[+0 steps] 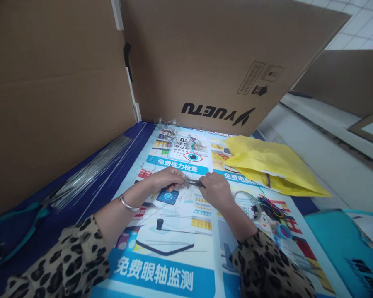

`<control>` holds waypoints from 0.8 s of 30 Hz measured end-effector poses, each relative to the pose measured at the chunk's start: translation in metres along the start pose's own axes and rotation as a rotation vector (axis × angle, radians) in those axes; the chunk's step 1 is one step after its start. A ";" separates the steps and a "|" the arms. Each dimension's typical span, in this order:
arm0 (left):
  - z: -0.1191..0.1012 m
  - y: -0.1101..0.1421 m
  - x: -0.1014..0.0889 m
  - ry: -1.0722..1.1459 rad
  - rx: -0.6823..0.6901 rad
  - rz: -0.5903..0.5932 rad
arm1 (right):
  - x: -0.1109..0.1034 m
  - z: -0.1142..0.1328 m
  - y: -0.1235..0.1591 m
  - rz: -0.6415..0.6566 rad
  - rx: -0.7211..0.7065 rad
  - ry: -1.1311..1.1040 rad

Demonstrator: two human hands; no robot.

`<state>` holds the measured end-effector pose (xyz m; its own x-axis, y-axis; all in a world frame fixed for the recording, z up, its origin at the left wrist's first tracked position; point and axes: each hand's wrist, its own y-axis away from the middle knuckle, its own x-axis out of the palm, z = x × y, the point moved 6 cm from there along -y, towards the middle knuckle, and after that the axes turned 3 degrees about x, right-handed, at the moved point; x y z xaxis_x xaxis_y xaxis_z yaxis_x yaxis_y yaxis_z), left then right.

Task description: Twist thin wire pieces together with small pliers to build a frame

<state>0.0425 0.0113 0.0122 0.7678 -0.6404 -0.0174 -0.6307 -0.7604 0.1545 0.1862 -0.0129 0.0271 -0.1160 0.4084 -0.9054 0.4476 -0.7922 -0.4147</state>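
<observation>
My right hand (pixel 216 189) is closed around a slim dark two-pronged metal tool (pixel 194 182), its tips pointing left toward my other hand. Whether it is pliers, tweezers or small scissors is not clear. Fingers of my left hand (pixel 170 179) are pinched together at the tool's tips, with fine wire (pixel 188 175) between the two hands. The wire's shape is too thin and blurred to follow. Both hands are just above a printed poster sheet (pixel 164 231) that covers the table.
Tall cardboard panels (pixel 205 62) wall the left and back. A bundle of straight wires (pixel 90 169) and teal-handled pliers (pixel 25 223) lie left. Tangled wire pieces (pixel 170 126) sit at the back. On the right are a yellow bag (pixel 267 161), a clear tape roll (pixel 247 203), coloured wires (pixel 272 205) and a teal box (pixel 342 244).
</observation>
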 end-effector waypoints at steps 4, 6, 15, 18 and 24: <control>0.005 -0.002 -0.002 -0.021 -0.008 -0.029 | -0.001 -0.008 0.001 -0.075 0.099 -0.103; 0.007 -0.003 -0.003 -0.050 -0.014 -0.039 | 0.000 -0.009 0.001 -0.093 0.121 -0.150; 0.007 -0.004 -0.005 -0.079 -0.006 -0.092 | 0.000 -0.002 0.000 -0.015 0.050 -0.071; 0.006 -0.004 -0.004 -0.101 -0.006 -0.075 | -0.002 -0.001 0.000 -0.015 0.017 -0.011; 0.006 -0.003 -0.001 -0.108 -0.019 0.002 | -0.006 0.002 0.000 -0.075 -0.070 0.051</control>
<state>0.0428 0.0134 0.0056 0.7494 -0.6504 -0.1236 -0.6291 -0.7578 0.1730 0.1846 -0.0164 0.0329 -0.1069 0.4890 -0.8657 0.5009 -0.7257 -0.4717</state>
